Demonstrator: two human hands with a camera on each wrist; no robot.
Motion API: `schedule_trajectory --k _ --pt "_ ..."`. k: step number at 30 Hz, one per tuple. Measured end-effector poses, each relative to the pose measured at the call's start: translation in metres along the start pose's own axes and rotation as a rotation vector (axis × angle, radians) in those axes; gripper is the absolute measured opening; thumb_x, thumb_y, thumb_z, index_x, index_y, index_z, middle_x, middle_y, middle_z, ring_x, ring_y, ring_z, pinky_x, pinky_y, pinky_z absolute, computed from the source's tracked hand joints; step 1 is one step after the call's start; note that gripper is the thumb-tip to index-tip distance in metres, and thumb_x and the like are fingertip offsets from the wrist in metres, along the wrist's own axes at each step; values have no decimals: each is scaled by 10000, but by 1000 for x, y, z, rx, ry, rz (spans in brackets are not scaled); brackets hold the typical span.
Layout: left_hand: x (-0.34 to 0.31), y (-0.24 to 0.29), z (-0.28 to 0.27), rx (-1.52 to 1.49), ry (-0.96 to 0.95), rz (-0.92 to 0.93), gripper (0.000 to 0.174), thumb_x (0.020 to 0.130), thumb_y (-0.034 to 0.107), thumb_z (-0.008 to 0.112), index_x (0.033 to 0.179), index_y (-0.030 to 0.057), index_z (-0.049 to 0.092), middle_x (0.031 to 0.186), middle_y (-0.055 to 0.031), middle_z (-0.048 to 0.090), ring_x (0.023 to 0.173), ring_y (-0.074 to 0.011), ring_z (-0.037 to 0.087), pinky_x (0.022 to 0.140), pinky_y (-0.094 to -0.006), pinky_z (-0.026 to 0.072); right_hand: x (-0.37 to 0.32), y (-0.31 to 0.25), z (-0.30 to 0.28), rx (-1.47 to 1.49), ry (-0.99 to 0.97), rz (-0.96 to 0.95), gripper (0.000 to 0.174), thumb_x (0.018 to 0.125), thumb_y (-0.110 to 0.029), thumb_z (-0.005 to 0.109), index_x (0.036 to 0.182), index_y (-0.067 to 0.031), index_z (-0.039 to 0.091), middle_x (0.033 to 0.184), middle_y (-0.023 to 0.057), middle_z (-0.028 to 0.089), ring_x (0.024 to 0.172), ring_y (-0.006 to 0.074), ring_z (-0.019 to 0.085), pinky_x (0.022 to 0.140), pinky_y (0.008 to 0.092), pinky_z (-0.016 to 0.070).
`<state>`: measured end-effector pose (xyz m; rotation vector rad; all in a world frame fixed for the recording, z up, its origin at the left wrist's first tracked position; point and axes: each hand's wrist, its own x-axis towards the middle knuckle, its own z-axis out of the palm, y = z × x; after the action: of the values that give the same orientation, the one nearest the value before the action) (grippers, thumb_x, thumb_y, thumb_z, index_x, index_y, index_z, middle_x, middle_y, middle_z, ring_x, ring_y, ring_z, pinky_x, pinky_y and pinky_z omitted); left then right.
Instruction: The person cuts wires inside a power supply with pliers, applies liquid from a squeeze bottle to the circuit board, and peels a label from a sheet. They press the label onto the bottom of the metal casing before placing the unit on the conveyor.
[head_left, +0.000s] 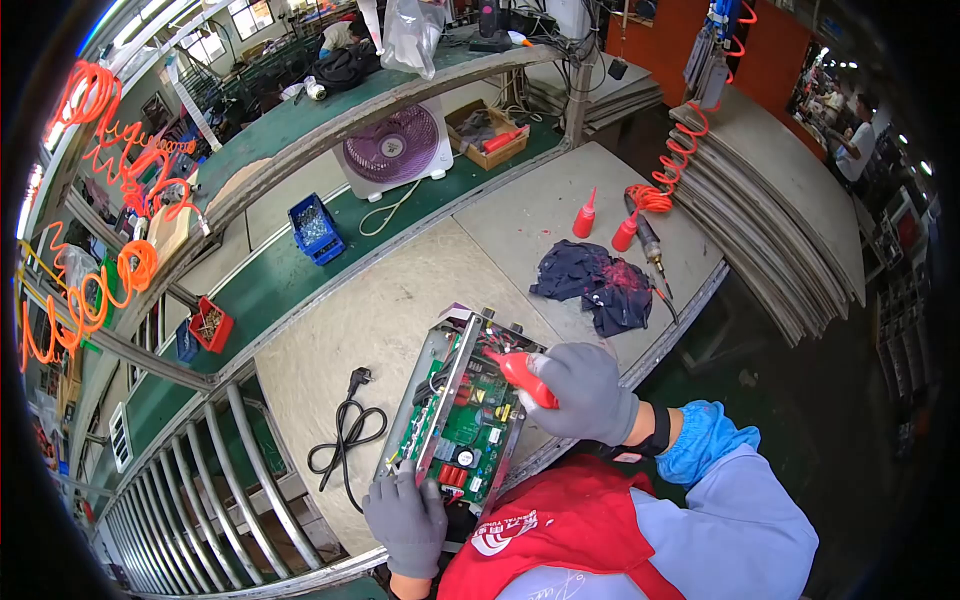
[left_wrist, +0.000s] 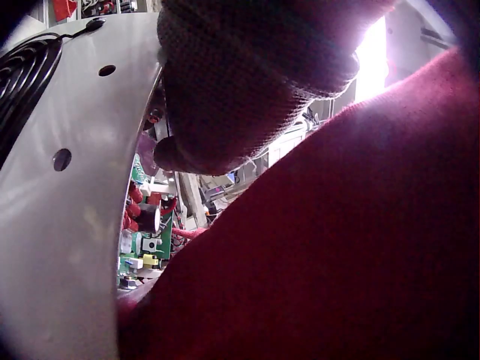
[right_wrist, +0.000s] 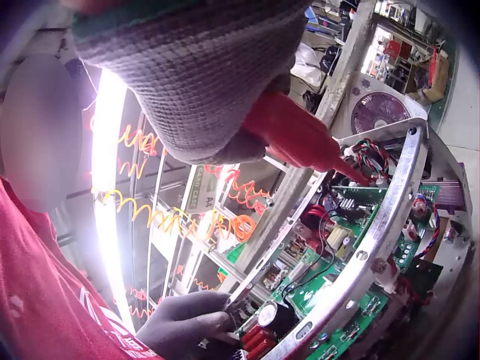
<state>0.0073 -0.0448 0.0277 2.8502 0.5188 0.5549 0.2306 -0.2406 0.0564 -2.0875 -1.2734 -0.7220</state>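
A metal chassis with green circuit boards [head_left: 462, 425] lies tilted on the bench before the person. The gloved right hand [head_left: 582, 395] grips a red squeeze bottle [head_left: 527, 378], its thin nozzle pointing down at the far part of the boards. In the right wrist view the bottle's tip [right_wrist: 358, 177] is beside wires and a connector. The gloved left hand [head_left: 405, 522] holds the near end of the chassis, fingers over its edge; the right wrist view shows this left hand [right_wrist: 187, 327] near a large capacitor [right_wrist: 276, 318]. In the left wrist view the glove [left_wrist: 232, 90] hides much of the chassis.
A black power cable [head_left: 345, 440] lies left of the chassis. Beyond are a dark stained cloth [head_left: 595, 285], two red bottles [head_left: 583, 220] and a corded tool [head_left: 650, 243]. A blue bin [head_left: 316, 230], a red bin [head_left: 212, 325] and a fan [head_left: 395, 148] stand along the back.
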Motion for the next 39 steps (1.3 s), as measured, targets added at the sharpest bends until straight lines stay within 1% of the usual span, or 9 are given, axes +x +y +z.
schedule_trajectory --k 10,13,16,19,20,24,27,28,39 --pt "1 -1 0 -1 5 8 330 840 154 683 1132 7 641 860 -143 598 796 -337 566 723 -460 421 -5 1 -3 17 0 23 432 660 -240 807 1021 -62 651 868 101 632 698 283 628 605 399 486" --pt "1 -1 1 10 -2 -5 334 839 159 682 1135 11 640 857 -140 595 800 -335 567 722 -459 420 -1 1 -20 67 34 86 461 686 -187 847 1067 -31 639 846 139 634 715 320 632 634 404 493" --pt "0 -2 1 17 -47 -23 382 843 203 685 1168 9 629 904 -150 598 843 -344 569 740 -470 423 -2 10 -39 161 39 227 467 704 -166 834 1088 -8 620 905 152 655 770 291 664 709 381 532" --pt "2 -2 0 35 -112 -46 403 837 226 693 1177 19 628 932 -153 606 864 -347 572 749 -472 425 -2 26 -36 302 219 340 450 736 -170 834 1091 -6 611 934 156 659 760 296 676 704 363 549" --pt "3 -2 0 44 -134 -56 401 833 226 696 1174 24 630 935 -151 610 864 -347 572 749 -471 425 -1 25 -42 389 175 486 449 771 -148 815 1127 9 590 1008 146 654 867 255 676 808 347 547" --pt "9 -1 -4 -11 -140 -2 332 789 180 734 1076 43 641 889 -135 616 836 -340 571 724 -465 421 3 30 -44 637 259 766 439 799 -119 763 1177 -2 573 1109 112 605 1038 189 599 941 342 491" --pt "10 4 -6 -28 -231 17 332 774 191 751 1052 46 642 884 -136 619 841 -345 572 726 -467 425 7 34 -45 807 300 940 427 812 -132 729 1187 -5 567 1110 99 602 1021 179 592 931 332 487" --pt "9 6 -6 -37 -242 23 331 772 194 754 1045 44 643 879 -136 619 841 -346 573 727 -467 427 6 37 -47 817 263 979 405 826 -143 697 1188 -16 566 1117 90 599 1001 160 587 881 312 498" --pt "16 -5 -2 -128 -295 108 322 719 143 748 999 36 630 853 -151 606 824 -374 565 725 -478 430 -15 63 -46 1005 357 1143 314 854 -179 664 1134 -52 599 1038 45 606 831 98 561 685 250 471"
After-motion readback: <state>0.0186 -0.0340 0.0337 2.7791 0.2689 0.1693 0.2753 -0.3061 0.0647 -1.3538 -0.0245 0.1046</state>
